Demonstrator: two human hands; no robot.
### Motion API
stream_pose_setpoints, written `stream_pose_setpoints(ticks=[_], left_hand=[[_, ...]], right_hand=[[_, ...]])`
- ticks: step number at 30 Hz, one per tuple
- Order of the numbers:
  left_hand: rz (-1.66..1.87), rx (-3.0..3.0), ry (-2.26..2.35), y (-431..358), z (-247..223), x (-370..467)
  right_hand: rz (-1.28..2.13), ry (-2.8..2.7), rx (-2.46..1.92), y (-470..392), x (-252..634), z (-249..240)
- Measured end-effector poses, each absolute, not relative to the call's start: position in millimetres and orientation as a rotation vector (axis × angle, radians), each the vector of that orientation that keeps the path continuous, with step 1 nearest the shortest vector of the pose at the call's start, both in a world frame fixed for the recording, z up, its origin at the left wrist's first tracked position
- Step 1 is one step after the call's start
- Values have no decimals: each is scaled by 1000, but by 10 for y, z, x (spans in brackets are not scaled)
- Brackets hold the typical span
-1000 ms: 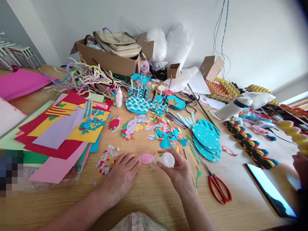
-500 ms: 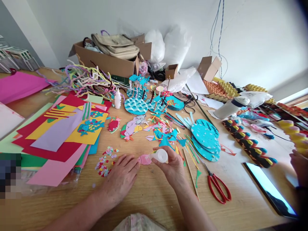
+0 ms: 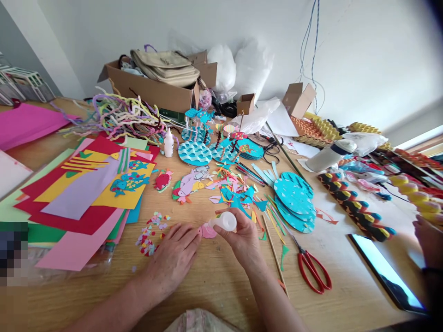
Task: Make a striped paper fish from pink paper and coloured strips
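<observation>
A small pink paper fish (image 3: 209,231) lies flat on the wooden table. My left hand (image 3: 177,251) rests palm down, fingertips at the fish's left end, fingers stretched out side by side. In my right hand (image 3: 238,235) is a white glue bottle (image 3: 226,222), tipped over with its nozzle at the fish. Colored paper dots (image 3: 152,234) lie left of my left hand. Behind are paper fish cutouts (image 3: 189,182) and a heap of paper scraps (image 3: 238,193).
Red-handled scissors (image 3: 314,272) and a wooden stick (image 3: 275,256) lie to the right, near a phone (image 3: 386,272). Blue paper discs (image 3: 294,200) sit behind them. Colored sheets (image 3: 79,193) cover the left. Another person's hand (image 3: 427,235) shows at the right edge.
My right hand has moved slightly left with the glue bottle, bringing the nozzle farther over the pink fish. My left hand stays in place.
</observation>
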State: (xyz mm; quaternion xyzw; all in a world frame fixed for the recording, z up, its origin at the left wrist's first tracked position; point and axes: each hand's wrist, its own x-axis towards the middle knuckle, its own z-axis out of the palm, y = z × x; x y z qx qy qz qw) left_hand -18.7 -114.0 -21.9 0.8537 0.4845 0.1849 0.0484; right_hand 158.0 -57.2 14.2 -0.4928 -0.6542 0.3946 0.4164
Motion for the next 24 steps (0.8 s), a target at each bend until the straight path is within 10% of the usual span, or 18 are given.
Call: stream_pose_setpoints(ticks=[24], left_hand=[[603, 2624, 1479, -1135, -286, -194]], right_hand=[[1094, -1674, -1210, -577, 1469, 172]])
